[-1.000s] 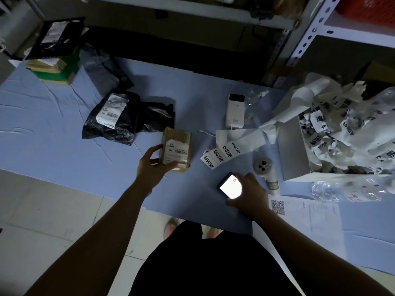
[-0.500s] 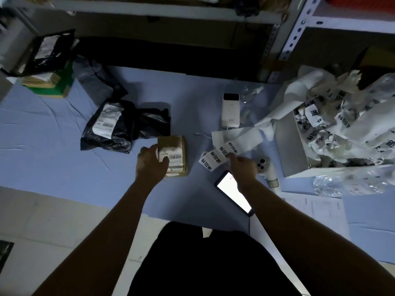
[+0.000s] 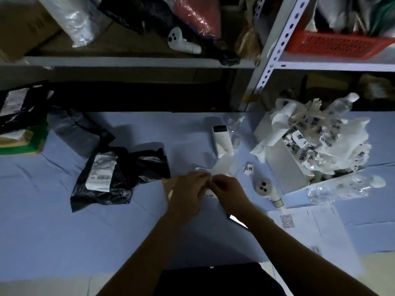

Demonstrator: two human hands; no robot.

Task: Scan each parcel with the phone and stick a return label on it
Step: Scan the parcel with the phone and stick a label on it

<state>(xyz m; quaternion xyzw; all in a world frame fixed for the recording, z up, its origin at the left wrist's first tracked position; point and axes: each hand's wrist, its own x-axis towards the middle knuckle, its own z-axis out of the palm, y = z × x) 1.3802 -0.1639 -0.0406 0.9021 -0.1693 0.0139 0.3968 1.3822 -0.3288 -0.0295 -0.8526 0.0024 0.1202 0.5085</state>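
Nearest, a black smartphone with a lit screen (image 3: 237, 221) lies flat on the pale blue cloth-covered table (image 3: 64, 231), partly hidden under the right forearm, and a white paper sheet with a QR code (image 3: 299, 223) lies just right of it. Just beyond, the 2 hands meet at the middle of the table: the left hand (image 3: 189, 190) and the right hand (image 3: 228, 190) have curled fingers whose tips pinch a blurred white paper label strip (image 3: 222, 168) that runs away from them. A small brown cardboard parcel (image 3: 167, 185) lies under the hands, mostly covered. To the left lies a crumpled black plastic mailer bag (image 3: 128, 180) with a white shipping label. To the right sit a round white handheld device (image 3: 265, 185) and an open grey box of crumpled label backing (image 3: 286, 167). Farther off lies a white rectangular power bank (image 3: 222, 139), and a metal shelf (image 3: 136, 60) stands beyond.
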